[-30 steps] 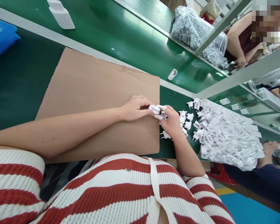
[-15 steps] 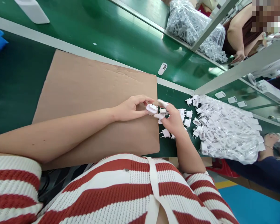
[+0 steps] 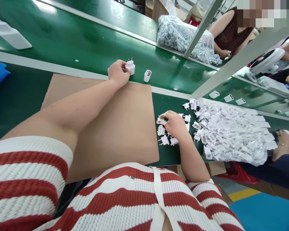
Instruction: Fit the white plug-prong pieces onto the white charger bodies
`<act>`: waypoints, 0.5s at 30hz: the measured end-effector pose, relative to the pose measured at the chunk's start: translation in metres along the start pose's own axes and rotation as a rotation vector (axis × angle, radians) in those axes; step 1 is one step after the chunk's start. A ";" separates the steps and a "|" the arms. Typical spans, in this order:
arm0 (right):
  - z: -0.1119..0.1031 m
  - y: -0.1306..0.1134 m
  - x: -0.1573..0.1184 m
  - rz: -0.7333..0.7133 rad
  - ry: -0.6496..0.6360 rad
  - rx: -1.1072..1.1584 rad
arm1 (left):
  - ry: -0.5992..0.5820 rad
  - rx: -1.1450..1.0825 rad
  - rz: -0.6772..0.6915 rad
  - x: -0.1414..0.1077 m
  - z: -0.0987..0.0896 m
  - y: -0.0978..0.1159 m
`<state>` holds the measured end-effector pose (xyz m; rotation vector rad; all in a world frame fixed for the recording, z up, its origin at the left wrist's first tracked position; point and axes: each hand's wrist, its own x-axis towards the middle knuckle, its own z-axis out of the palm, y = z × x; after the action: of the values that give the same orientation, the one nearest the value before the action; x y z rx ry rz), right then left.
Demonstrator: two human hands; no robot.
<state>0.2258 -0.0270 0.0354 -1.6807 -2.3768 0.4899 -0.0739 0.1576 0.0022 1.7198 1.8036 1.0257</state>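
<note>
My left hand (image 3: 118, 73) grips a white charger plug (image 3: 130, 67) by its side, its two pins pointing up, over the green strip beyond the cardboard. My right hand (image 3: 175, 124), with white covers on finger and thumb, pinches a small white plug piece just past the cardboard's right edge; the fingers partly hide it. Around that hand lie several loose white plug pieces (image 3: 164, 140) with pins. A white charger housing (image 3: 147, 75) stands on the green strip, right of the plug in my left hand.
Brown cardboard (image 3: 115, 128) covers the table before me. A clear bag of white plug pieces (image 3: 231, 131) lies at right, with white housings (image 3: 228, 98) behind it. A larger white charger (image 3: 13, 35) lies far left. Metal post (image 3: 231, 64) rises at right; co-workers sit beyond.
My left hand has moved away and up-left with the charger plug, from beside my right hand to the green strip. My right hand has stayed among the plug pieces, its fingers closer together.
</note>
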 end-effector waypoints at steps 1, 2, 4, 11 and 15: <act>0.001 0.001 0.001 0.018 0.025 0.050 | 0.001 0.039 -0.043 0.011 0.001 -0.002; 0.002 0.002 0.003 0.025 0.059 0.108 | -0.013 0.075 -0.083 0.018 0.002 -0.003; 0.003 0.003 0.004 0.027 0.168 0.251 | 0.016 0.143 -0.127 0.020 0.003 -0.001; 0.000 -0.009 0.012 0.212 0.262 1.141 | 0.110 0.324 0.192 -0.008 0.032 0.030; -0.012 -0.012 0.013 0.283 0.148 1.452 | -0.006 0.438 -0.012 -0.002 0.045 0.039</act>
<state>0.2149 -0.0164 0.0508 -1.1457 -0.9810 1.5283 -0.0144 0.1634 0.0037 1.9468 2.1486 0.6488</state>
